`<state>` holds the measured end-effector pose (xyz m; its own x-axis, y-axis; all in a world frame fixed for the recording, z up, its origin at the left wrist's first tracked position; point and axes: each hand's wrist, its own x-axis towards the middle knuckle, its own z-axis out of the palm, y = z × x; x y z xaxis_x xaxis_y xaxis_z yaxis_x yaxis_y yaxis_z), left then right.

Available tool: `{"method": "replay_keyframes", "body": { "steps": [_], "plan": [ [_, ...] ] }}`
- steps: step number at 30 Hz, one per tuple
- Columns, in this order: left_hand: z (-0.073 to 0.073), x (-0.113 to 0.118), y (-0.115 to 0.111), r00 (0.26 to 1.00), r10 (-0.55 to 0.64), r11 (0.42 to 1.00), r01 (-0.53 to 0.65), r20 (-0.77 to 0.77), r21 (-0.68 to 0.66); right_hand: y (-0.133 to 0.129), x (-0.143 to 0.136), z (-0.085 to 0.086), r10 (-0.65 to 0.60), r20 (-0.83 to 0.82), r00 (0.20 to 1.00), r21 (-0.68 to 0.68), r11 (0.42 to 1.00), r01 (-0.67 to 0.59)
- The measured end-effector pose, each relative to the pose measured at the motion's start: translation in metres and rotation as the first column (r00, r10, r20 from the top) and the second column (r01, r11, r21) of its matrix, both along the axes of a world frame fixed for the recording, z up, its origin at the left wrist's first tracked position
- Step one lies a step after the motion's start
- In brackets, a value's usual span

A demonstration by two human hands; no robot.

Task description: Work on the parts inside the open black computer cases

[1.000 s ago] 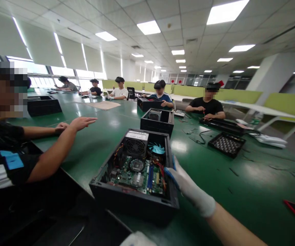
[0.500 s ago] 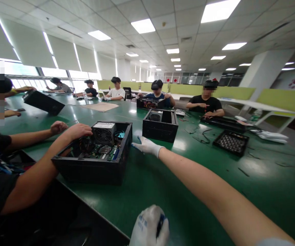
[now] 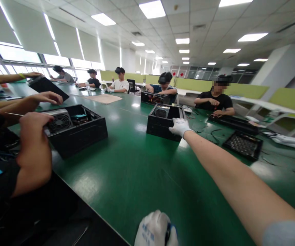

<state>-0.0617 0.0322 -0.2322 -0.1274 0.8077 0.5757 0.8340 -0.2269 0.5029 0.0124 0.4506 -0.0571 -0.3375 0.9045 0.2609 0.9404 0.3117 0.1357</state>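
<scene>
My right hand (image 3: 180, 127), in a white glove, lies against the near right corner of a black computer case (image 3: 160, 127). Its fingers look bent over the side wall, and the case stands open at the top with a power supply (image 3: 162, 112) inside. Low in the picture, close to the table edge, my left hand (image 3: 155, 228) is curled, also in a white glove with blue print. Something dark and blue shows between its thumb and fingers, too hidden to name.
At the left a person's hands (image 3: 37, 119) are on a second open case (image 3: 83, 136) on the green table (image 3: 127, 171). Further back, a black tray (image 3: 243, 145), cables and several people at work line the table.
My right hand has moved right and onto the computer case. The co-worker's case has been turned and shifted left. My left hand remains low and curled. The view has turned slightly.
</scene>
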Motion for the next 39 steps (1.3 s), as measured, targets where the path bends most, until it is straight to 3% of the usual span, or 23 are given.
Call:
{"method": "replay_keyframes", "body": {
  "steps": [4,8,16,20,23,27,31,34,39],
  "plan": [
    [0.001,-0.002,-0.001,0.998,-0.038,0.998,0.036,0.057,0.047,-0.015,-0.001,0.002,0.008,0.04,0.999,0.025,1.0,-0.009],
    [0.008,-0.009,-0.002,0.993,-0.103,0.994,0.101,0.063,0.036,-0.055,0.008,0.001,0.043,0.057,0.997,0.055,0.997,-0.046],
    [0.018,-0.016,-0.004,0.99,-0.118,0.992,0.12,0.082,-0.025,-0.184,0.066,0.003,0.193,0.057,0.98,0.073,0.978,-0.197],
    [0.02,-0.017,-0.008,0.986,-0.126,0.992,0.123,0.109,0.04,-0.256,0.106,0.005,0.267,0.046,0.963,0.077,0.96,-0.27],
    [0.044,-0.016,-0.015,0.98,-0.18,0.983,0.175,0.09,0.054,-0.302,0.135,0.003,0.358,-0.015,0.934,0.106,0.929,-0.354],
    [0.109,-0.011,-0.024,0.957,-0.29,0.952,0.292,-0.033,0.089,-0.35,0.165,0.002,0.464,-0.107,0.879,0.16,0.881,-0.445],
    [0.166,0.004,-0.019,0.942,-0.282,0.95,0.301,-0.183,0.083,-0.387,0.189,0.002,0.518,-0.161,0.84,0.186,0.852,-0.489],
    [0.183,0.019,-0.011,0.907,-0.288,0.957,0.285,-0.309,-0.054,-0.409,0.206,0.002,0.563,-0.195,0.803,0.213,0.824,-0.525],
    [0.189,0.036,-0.019,0.806,-0.364,0.931,0.313,-0.467,-0.186,-0.434,0.225,0.004,0.606,-0.233,0.761,0.261,0.793,-0.551]
  ]
}}
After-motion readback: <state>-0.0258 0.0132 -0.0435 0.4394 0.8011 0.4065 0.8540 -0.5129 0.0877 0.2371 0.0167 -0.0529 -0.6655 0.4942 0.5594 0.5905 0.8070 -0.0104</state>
